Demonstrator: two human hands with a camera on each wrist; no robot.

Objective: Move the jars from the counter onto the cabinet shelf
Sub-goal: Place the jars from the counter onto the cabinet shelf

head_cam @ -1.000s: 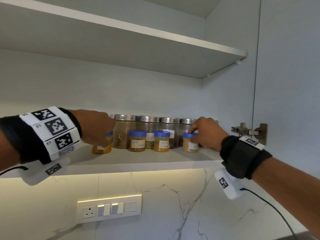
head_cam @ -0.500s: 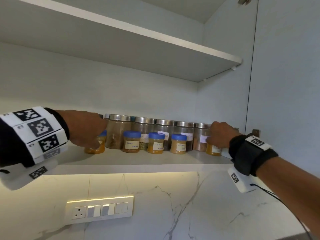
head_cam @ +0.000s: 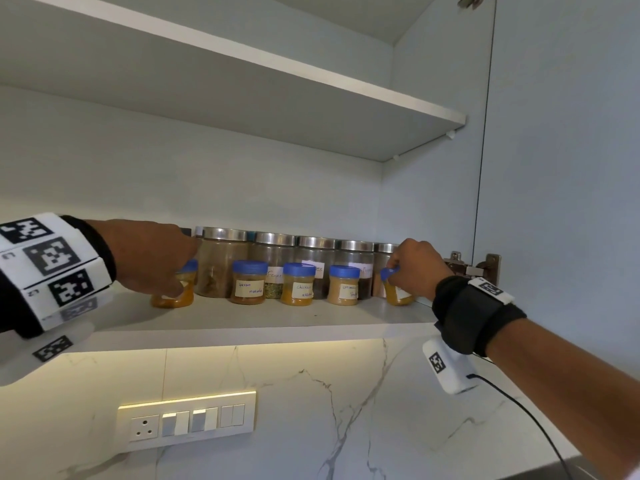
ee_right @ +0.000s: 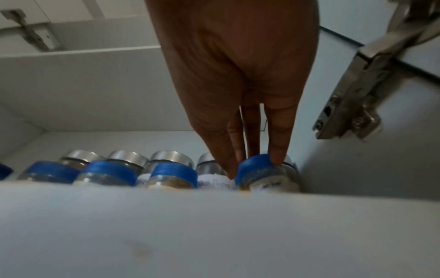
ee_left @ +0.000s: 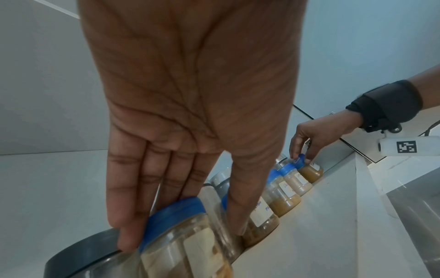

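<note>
1. Since a second ago the right hand [head_cam: 417,270] has carried its blue-lidded jar [head_cam: 398,287] from beside the third small jar to the right end of the lower shelf [head_cam: 242,323], by the cabinet side wall.
2. Since half a second ago, little has changed: both hands remain on the end jars and the head view sits slightly closer.
3. Right hand: fingertips [ee_right: 277,159] and thumb pinch the jar's blue lid [ee_right: 256,164]; the jar looks tilted, and whether its base is fully down cannot be told.
4. Left hand [head_cam: 145,258]: fingers and thumb curl round the lid of the leftmost jar [head_cam: 175,289], which stands on the shelf.
5. Three more small jars [head_cam: 298,284] stand between them, in front of steel-lidded jars [head_cam: 275,261].
6. Labels are partly legible; those on the held jars are covered.
7. Hinge [head_cam: 474,268] and upper shelf [head_cam: 277,74] are visible; a dark round object [ee_left: 78,250] in the left wrist view cannot be identified.
</note>
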